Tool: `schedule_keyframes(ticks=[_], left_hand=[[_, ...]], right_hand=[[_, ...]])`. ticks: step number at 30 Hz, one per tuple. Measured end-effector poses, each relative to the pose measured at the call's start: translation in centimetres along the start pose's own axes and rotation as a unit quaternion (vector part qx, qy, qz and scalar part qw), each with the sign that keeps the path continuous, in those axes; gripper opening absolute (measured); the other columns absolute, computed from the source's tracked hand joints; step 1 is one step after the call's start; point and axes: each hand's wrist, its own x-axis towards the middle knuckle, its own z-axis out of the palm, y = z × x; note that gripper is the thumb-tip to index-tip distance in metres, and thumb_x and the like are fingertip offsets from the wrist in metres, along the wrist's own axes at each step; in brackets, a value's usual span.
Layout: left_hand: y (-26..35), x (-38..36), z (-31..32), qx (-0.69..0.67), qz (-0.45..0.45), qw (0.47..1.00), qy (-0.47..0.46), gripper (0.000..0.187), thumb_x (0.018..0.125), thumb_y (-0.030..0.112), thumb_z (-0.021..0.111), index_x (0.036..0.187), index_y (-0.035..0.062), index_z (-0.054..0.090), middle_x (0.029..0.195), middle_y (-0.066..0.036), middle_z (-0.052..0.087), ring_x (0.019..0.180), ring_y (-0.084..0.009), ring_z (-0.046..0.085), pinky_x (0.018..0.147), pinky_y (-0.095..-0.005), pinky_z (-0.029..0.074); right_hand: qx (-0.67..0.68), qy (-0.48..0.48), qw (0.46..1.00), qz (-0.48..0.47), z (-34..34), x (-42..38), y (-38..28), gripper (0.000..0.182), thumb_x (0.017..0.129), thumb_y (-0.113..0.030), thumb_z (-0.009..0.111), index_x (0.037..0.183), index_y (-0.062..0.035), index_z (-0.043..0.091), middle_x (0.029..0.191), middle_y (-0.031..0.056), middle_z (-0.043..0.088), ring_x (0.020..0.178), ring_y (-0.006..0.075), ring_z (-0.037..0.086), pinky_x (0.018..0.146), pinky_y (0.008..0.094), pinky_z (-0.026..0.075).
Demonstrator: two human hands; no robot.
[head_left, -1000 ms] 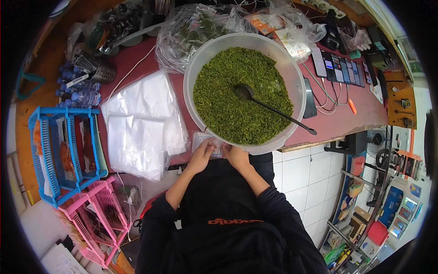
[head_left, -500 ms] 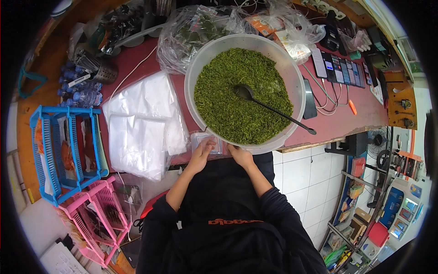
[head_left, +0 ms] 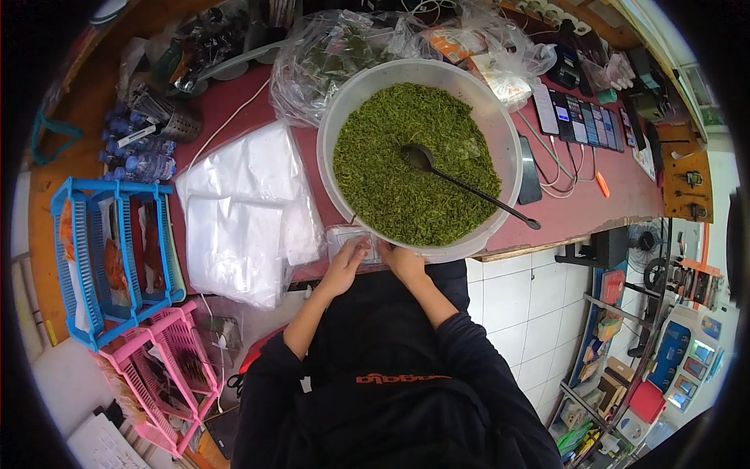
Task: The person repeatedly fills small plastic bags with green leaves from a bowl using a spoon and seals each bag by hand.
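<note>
A large translucent tub [head_left: 509,141] of chopped green leaves [head_left: 398,195] sits on the red table, a black spoon [head_left: 469,186] lying on the leaves. Just below the tub's near rim, my left hand [head_left: 345,264] is closed at the left side of a small clear packet [head_left: 361,244]. My right hand [head_left: 405,262] is beside the packet's right side, under the rim, its fingertips partly hidden. Stacked clear plastic bags [head_left: 242,219] lie left of my hands.
A blue rack [head_left: 117,324] and a pink rack [head_left: 168,383] stand at the left. Small bottles [head_left: 148,168] are behind them. Clear bags [head_left: 336,55] lie beyond the tub; several phones [head_left: 586,121] and cables are at the right.
My right hand has shifted slightly to the left, closer to my left hand. The tub and spoon look almost the same as before.
</note>
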Motion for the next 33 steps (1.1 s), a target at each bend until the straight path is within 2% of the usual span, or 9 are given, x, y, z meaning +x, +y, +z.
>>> schedule_keyframes(ticks=[3, 7, 13, 15, 19, 21, 26, 28, 33], left_hand=[[0.0, -0.1, 0.2, -0.001, 0.014, 1.0, 0.021, 0.042, 0.102, 0.028, 0.041, 0.134, 0.0007, 0.044, 0.119, -0.016, 0.055, 0.114, -0.0261, 0.053, 0.1, -0.0349, 0.039], [0.9, -0.3, -0.3, 0.05, 0.033, 0.996, 0.068, 0.037, 0.103, 0.027, 0.041, 0.124, -0.002, 0.048, 0.115, -0.014, 0.054, 0.11, -0.0233, 0.053, 0.099, -0.0348, 0.039], [1.0, -0.5, -0.7, 0.088, 0.027, 0.992, 0.085, 0.041, 0.103, 0.029, 0.04, 0.129, -0.0018, 0.046, 0.119, -0.016, 0.054, 0.116, -0.0256, 0.052, 0.101, -0.035, 0.038], [1.2, -0.5, -0.7, 0.061, 0.006, 0.996, 0.071, 0.042, 0.102, 0.029, 0.04, 0.131, -0.0016, 0.045, 0.124, -0.017, 0.053, 0.119, -0.0265, 0.05, 0.102, -0.035, 0.037], [1.9, -0.6, -0.9, 0.043, -0.007, 0.997, 0.059, 0.043, 0.102, 0.03, 0.041, 0.132, -0.0017, 0.044, 0.125, -0.017, 0.053, 0.119, -0.0256, 0.051, 0.102, -0.0342, 0.037], [2.1, -0.8, -0.8, 0.053, -0.001, 0.995, 0.088, 0.043, 0.102, 0.03, 0.041, 0.131, -0.0014, 0.045, 0.123, -0.015, 0.055, 0.118, -0.0239, 0.051, 0.102, -0.0335, 0.037], [1.9, -0.6, -1.1, -0.034, -0.071, 0.994, 0.072, 0.044, 0.103, 0.034, 0.04, 0.127, -0.0011, 0.05, 0.118, -0.012, 0.058, 0.116, -0.022, 0.051, 0.103, -0.0326, 0.035], [1.8, -0.5, -1.1, -0.034, -0.088, 0.994, 0.061, 0.045, 0.103, 0.035, 0.039, 0.126, -0.0015, 0.052, 0.117, -0.012, 0.058, 0.115, -0.0213, 0.052, 0.103, -0.0324, 0.035], [1.3, -0.3, -0.6, -0.024, -0.016, 0.995, 0.092, 0.046, 0.103, 0.036, 0.039, 0.124, -0.0026, 0.053, 0.119, -0.011, 0.059, 0.11, -0.019, 0.054, 0.101, -0.0322, 0.036]], right_hand=[[0.087, -0.104, 0.988, 0.079, -0.9, 0.3, -0.2, 0.036, 0.088, -0.034, 0.061, 0.111, -0.0055, 0.065, 0.098, 0.019, 0.066, 0.093, 0.0372, 0.063, 0.084, 0.0435, 0.048], [0.123, -0.102, 0.987, 0.011, -0.1, -0.6, 3.1, 0.036, 0.089, -0.034, 0.06, 0.109, -0.0036, 0.064, 0.096, 0.0188, 0.066, 0.092, 0.037, 0.063, 0.082, 0.0436, 0.048], [0.223, -0.134, 0.956, 0.133, 3.1, -2.0, 6.2, 0.032, 0.09, -0.03, 0.062, 0.108, -0.003, 0.065, 0.097, 0.0114, 0.068, 0.086, 0.0241, 0.062, 0.081, 0.0366, 0.048], [0.306, -0.191, 0.911, 0.2, 3.1, -2.2, 6.8, 0.036, 0.09, -0.031, 0.064, 0.113, -0.0033, 0.064, 0.107, 0.0076, 0.066, 0.094, 0.0197, 0.058, 0.087, 0.0319, 0.045], [0.321, -0.116, 0.922, 0.182, 2.2, -2.4, 5.9, 0.035, 0.092, -0.028, 0.063, 0.116, -0.0032, 0.063, 0.116, 0.0074, 0.063, 0.103, 0.0201, 0.056, 0.093, 0.0317, 0.042], [0.463, -0.035, 0.848, 0.257, 0.1, -2.5, 5.3, 0.031, 0.094, -0.023, 0.059, 0.118, -0.0042, 0.062, 0.12, 0.0088, 0.061, 0.108, 0.0199, 0.054, 0.097, 0.0323, 0.04], [0.239, -0.139, 0.946, 0.17, -1.5, -2.5, 8.1, 0.033, 0.094, -0.019, 0.059, 0.121, 0.0005, 0.058, 0.122, 0.0106, 0.061, 0.11, 0.0214, 0.055, 0.097, 0.0325, 0.042], [0.331, -0.143, 0.904, 0.229, -1.3, -2.8, 8.0, 0.034, 0.089, -0.018, 0.067, 0.117, 0.0005, 0.061, 0.116, 0.0109, 0.063, 0.106, 0.0209, 0.057, 0.094, 0.0321, 0.044], [0.343, -0.054, 0.919, 0.186, 0.6, -2.8, 6.6, 0.038, 0.082, -0.017, 0.075, 0.114, 0.0011, 0.062, 0.114, 0.0128, 0.064, 0.105, 0.0216, 0.058, 0.094, 0.0326, 0.044]])
